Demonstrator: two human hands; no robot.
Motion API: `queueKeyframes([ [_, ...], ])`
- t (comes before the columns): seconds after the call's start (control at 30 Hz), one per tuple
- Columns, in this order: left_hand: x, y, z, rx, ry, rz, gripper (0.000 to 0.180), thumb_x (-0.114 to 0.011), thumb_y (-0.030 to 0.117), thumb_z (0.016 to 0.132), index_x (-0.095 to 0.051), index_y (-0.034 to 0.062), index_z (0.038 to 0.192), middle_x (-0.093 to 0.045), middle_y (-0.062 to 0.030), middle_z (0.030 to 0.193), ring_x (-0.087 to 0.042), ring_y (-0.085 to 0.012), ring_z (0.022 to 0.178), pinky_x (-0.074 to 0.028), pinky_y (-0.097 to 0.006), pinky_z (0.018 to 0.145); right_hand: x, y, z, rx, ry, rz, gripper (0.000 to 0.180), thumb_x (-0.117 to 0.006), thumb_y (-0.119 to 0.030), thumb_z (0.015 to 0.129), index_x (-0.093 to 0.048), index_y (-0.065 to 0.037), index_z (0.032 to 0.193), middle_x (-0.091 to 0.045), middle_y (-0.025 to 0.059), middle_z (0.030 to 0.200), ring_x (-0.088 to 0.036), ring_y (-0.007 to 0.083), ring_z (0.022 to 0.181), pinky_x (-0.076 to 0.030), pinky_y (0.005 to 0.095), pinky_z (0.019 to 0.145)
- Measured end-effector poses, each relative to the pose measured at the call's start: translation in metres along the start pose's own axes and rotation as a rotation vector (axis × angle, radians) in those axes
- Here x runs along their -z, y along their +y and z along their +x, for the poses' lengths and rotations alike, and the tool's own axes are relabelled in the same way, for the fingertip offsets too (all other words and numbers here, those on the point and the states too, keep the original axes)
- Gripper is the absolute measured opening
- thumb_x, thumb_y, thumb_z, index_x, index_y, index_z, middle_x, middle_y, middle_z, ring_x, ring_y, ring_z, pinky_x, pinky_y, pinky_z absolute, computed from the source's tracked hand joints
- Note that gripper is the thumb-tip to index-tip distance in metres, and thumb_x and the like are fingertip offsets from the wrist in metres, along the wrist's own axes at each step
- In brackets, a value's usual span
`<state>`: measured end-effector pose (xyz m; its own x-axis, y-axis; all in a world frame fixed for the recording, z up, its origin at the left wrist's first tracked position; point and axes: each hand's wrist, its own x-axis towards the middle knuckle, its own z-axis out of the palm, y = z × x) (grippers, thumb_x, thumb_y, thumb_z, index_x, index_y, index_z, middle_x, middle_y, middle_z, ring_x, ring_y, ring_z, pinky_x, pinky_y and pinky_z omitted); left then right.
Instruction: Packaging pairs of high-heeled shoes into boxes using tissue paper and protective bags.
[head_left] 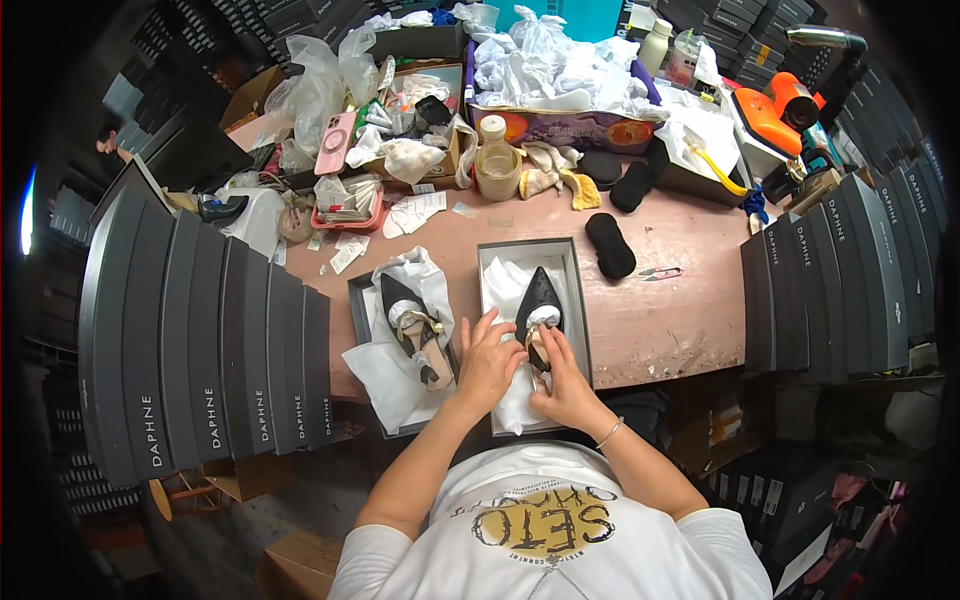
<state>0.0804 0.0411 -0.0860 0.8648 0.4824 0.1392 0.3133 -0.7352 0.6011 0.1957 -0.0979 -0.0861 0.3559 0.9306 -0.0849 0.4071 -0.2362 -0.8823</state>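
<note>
A black pointed high-heeled shoe (541, 292) rests on white tissue paper in an open grey shoe box (573, 290) in front of me. My right hand (568, 388) has its fingers and thumb around the back part of that shoe. Over the tissue at the shoe's left side is my left hand (486, 364), fingers apart, its fingertips at the shoe's edge. The heel is mostly hidden by my hands. To the left, a matching shoe (400, 300), stuffed with white paper, lies on tissue paper (385, 378) in the box's other half or lid (362, 310).
Stacked dark shoe boxes (210, 340) flank the table at left, with more boxes (820, 290) at right. Beyond are small scissors (660, 273), a black pad (610, 246), a jar (497, 170), a pink phone (335, 143), a crumpled-paper carton (580, 130) and an orange tool (765, 120).
</note>
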Motion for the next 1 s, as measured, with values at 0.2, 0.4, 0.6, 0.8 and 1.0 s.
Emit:
queueKeyframes([
  [0.2,-0.005,-0.004,-0.001,-0.001,0.049,-0.035,0.011,-0.067,0.013,0.081,-0.068,0.0057,0.089,-0.058,-0.0081,0.110,-0.041,-0.0321,0.128,-0.018,-0.061,0.108,0.000,0.000,0.000,0.003,-0.007,0.019,0.095,-0.062,-0.007,0.066,-0.015,-0.003,0.149,-0.017,0.0319,0.146,-0.025,0.0441,0.137,-0.028,0.0400,0.110],
  [0.4,0.001,-0.001,0.005,-0.093,0.131,-0.039,0.010,-0.065,0.008,0.079,-0.066,0.0052,0.089,-0.061,-0.0078,0.103,-0.050,-0.0309,0.116,-0.029,-0.054,0.103,0.006,-0.005,-0.002,0.012,0.037,0.063,0.095,-0.061,-0.007,0.066,-0.015,-0.005,0.149,-0.021,0.0293,0.146,-0.024,0.0407,0.138,-0.026,0.0388,0.111],
  [0.6,0.024,0.016,0.014,0.072,0.140,-0.393,0.013,-0.064,0.009,0.082,-0.065,0.0038,0.094,-0.063,-0.0094,0.102,-0.056,-0.0273,0.103,-0.040,-0.040,0.094,0.027,-0.017,-0.014,-0.009,0.016,0.467,0.096,-0.061,-0.008,0.068,-0.012,-0.004,0.150,-0.024,0.0247,0.147,-0.024,0.0329,0.140,-0.022,0.0365,0.112],
  [0.8,0.045,0.044,0.011,-0.003,0.017,-0.339,0.038,-0.073,0.024,0.079,-0.066,0.0106,0.114,-0.043,-0.0163,0.137,-0.035,-0.0361,0.130,-0.032,-0.044,0.105,0.048,-0.024,-0.024,-0.117,-0.112,0.969,0.097,-0.058,-0.003,0.071,-0.005,-0.011,0.152,-0.023,0.0172,0.150,-0.043,0.0276,0.125,-0.039,0.0351,0.098],
  [1.0,0.032,0.059,0.019,-0.132,-0.042,-0.261,0.035,-0.075,0.025,0.076,-0.068,0.0099,0.107,-0.042,-0.0179,0.139,-0.026,-0.0405,0.137,-0.027,-0.048,0.109,0.049,-0.017,-0.033,-0.133,-0.224,1.200,0.096,-0.054,0.002,0.077,0.003,-0.016,0.152,-0.022,0.0169,0.150,-0.057,0.0251,0.109,-0.052,0.0326,0.085],
])
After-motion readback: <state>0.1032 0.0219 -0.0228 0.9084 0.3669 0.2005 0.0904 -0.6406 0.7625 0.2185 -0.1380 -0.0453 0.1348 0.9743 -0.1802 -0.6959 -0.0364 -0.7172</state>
